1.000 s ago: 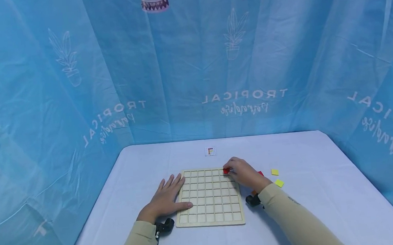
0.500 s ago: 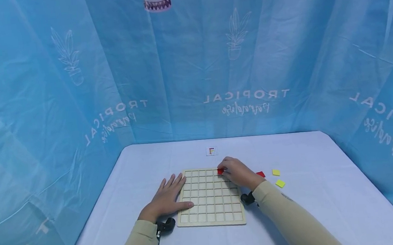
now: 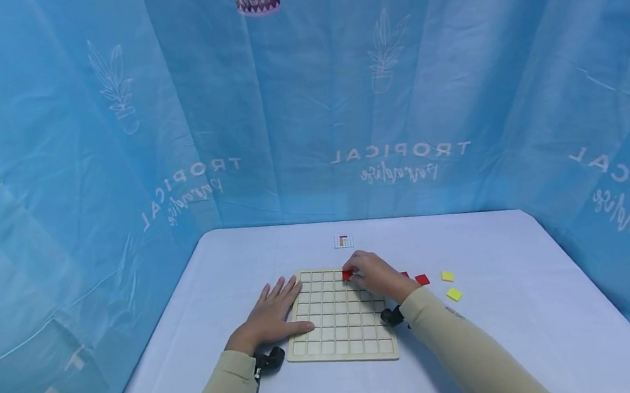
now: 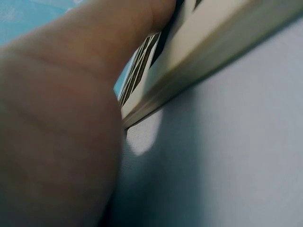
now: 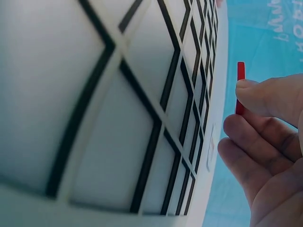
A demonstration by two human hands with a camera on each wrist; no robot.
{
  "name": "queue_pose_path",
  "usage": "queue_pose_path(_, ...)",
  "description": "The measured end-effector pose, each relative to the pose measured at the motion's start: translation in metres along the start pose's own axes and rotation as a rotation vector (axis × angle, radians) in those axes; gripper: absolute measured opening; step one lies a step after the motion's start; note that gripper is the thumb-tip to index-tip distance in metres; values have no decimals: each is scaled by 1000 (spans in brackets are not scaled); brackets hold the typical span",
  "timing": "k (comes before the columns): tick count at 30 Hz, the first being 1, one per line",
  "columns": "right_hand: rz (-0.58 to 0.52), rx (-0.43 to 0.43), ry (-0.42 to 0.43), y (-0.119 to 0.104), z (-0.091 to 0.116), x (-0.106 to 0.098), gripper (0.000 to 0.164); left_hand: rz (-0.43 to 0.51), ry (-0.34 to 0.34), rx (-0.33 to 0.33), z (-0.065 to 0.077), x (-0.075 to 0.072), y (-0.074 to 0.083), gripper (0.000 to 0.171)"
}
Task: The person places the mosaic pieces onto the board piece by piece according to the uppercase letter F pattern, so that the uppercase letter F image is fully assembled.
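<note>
A pale wooden grid board (image 3: 335, 321) with raised dividers lies on the white table. My right hand (image 3: 376, 275) pinches a red square tile (image 3: 347, 275) over the board's far row. In the right wrist view the tile (image 5: 240, 87) shows edge-on between thumb and fingers, above the grid. My left hand (image 3: 272, 314) lies flat with spread fingers at the board's left edge, its thumb over the near-left cells. The left wrist view shows the hand (image 4: 71, 94) close up beside the board's edge (image 4: 189, 56).
Right of the board lie another red tile (image 3: 422, 280), a second red one partly hidden by the right arm, and two yellow tiles (image 3: 447, 276). Beyond the board is a small card (image 3: 344, 241) with a coloured grid pattern. Blue printed curtains (image 3: 305, 96) surround the table.
My right hand has moved left along the board's far row with the red tile. The left hand stays at the board's left edge. The head view has shifted slightly.
</note>
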State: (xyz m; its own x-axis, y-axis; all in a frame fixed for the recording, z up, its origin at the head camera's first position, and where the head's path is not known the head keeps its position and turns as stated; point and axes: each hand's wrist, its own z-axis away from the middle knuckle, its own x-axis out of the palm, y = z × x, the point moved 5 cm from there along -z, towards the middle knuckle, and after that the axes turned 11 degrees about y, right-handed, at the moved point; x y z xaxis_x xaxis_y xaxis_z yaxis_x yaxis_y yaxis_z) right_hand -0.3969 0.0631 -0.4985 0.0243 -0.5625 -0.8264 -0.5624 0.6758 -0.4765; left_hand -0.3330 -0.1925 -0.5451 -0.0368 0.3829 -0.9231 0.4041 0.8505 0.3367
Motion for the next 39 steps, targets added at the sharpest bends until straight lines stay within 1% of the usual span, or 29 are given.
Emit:
queue_pose_path(5, -2, 10, -19, -4, -2, 6, 27, 7, 8, -3, -1, 0, 1, 109)
queue_pose_path(10, 9, 22, -43, -5, -5, 14, 29, -5, 8, -14, 0, 1, 1, 111)
queue_pose_path(14, 11, 12, -64, -7, -7, 14, 30, -11, 10, -15, 1, 1, 1, 111)
queue_pose_path(22, 12, -76, -68, -9, -15, 19, 25, -11, 7, -11, 2, -1, 2, 110)
queue_pose_path(24, 18, -78, -70, -10, -17, 21, 25, -7, 4, -12, 2, -2, 3, 109)
queue_pose_path(29, 15, -60, -74, -12, -19, 22, 25, -7, -3, -13, 2, -2, 4, 110)
queue_pose_path(36, 20, -36, -87, -14, -20, 24, 26, -37, -13, -25, 1, 1, 0, 113)
queue_pose_path(39, 28, -19, -99, -14, -19, 26, 27, -30, -10, -22, 1, 1, 0, 113)
